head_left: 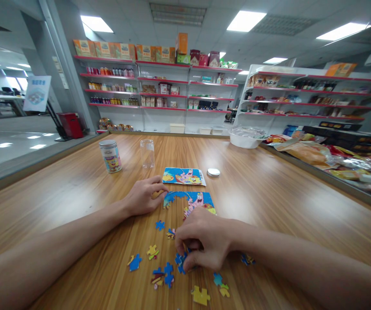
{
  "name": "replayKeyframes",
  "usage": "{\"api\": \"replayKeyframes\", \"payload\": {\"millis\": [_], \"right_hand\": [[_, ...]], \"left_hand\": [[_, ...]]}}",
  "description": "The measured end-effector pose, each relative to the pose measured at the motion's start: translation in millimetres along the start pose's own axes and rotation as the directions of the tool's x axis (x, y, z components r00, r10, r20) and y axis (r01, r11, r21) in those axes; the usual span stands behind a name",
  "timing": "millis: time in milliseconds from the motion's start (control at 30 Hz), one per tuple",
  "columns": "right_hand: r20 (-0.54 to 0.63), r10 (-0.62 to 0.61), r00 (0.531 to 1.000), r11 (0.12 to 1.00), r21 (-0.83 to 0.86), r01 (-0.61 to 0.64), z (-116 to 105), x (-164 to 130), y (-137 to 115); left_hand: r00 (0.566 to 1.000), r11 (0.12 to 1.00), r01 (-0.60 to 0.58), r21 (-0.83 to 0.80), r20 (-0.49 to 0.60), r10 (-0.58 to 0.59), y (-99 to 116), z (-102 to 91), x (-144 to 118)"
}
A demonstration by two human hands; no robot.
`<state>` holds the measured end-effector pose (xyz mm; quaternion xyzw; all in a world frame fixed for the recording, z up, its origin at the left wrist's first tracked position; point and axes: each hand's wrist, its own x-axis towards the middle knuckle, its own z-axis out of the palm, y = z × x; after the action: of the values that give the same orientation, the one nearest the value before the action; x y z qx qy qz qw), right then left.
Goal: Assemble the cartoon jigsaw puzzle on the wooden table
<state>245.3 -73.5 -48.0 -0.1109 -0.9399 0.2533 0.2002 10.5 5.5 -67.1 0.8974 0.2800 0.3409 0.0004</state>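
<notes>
A partly joined jigsaw puzzle (207, 199) lies on the table, with a gap in its lower left. My left hand (144, 195) rests at its left edge, fingers loosely bent and thumb apart, fingertips touching the upper left corner and holding nothing. My right hand (206, 239) is curled over the loose pieces below the puzzle, thumb and forefinger closed at a blue puzzle piece (180, 262). The hand partly hides that piece and the puzzle's lower right. Around it lie a yellow piece (201, 296), a blue piece (160, 225) and several others. Above the puzzle is a picture card (184, 176).
A printed can (110, 157) and a clear plastic jar (147, 154) stand at the back left. A silver lid (213, 172) lies right of the card. At the far edge sits a white bowl (245, 140); packaged snacks (314, 155) fill the right side. Stocked shelves (162, 82) stand beyond.
</notes>
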Motion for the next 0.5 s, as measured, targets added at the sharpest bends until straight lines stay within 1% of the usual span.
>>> {"api": "replayKeyframes", "payload": {"millis": [67, 100, 133, 167, 233, 267, 300, 367, 433, 500], "right_hand": [[-0.064, 0.023, 0.998, 0.996, 0.084, -0.018, 1, 2, 1], [-0.124, 0.06, 0.99, 0.991, 0.127, -0.044, 1, 3, 2], [-0.199, 0.115, 0.973, 0.983, 0.165, -0.082, 1, 4, 3], [-0.277, 0.185, 0.943, 0.971, 0.199, -0.132, 0, 5, 5], [-0.407, 0.328, 0.852, 0.934, 0.277, -0.227, -1, 7, 9], [-0.447, 0.385, 0.807, 0.911, 0.326, -0.254, -1, 7, 12], [-0.47, 0.433, 0.769, 0.886, 0.377, -0.269, -2, 8, 14], [-0.492, 0.49, 0.719, 0.85, 0.452, -0.27, -3, 8, 17], [-0.503, 0.501, 0.704, 0.842, 0.472, -0.262, -4, 8, 18], [-0.505, 0.485, 0.714, 0.851, 0.462, -0.251, -4, 8, 19]], "left_hand": [[0.999, 0.999, -0.034, -0.01, -0.04, 0.034, 1, -0.7, 0], [0.996, 0.998, -0.055, -0.018, -0.065, 0.053, 3, -1.4, 0], [0.993, 0.996, -0.079, -0.029, -0.094, 0.076, 5, -2.4, 1], [0.988, 0.993, -0.107, -0.044, -0.12, 0.101, 7, -3.5, 1], [0.975, 0.982, -0.172, -0.074, -0.154, 0.159, 16, -5.8, 1], [0.97, 0.975, -0.202, -0.092, -0.155, 0.186, 21, -6.6, 2], [0.968, 0.968, -0.223, -0.112, -0.145, 0.206, 27, -6.9, 2], [0.973, 0.964, -0.218, -0.153, -0.112, 0.203, 39, -5.8, 2], [0.985, 0.968, -0.159, -0.194, -0.102, 0.142, 49, -2.7, 3], [0.992, 0.967, -0.088, -0.241, -0.11, 0.063, 54, 1.2, 3]]}}
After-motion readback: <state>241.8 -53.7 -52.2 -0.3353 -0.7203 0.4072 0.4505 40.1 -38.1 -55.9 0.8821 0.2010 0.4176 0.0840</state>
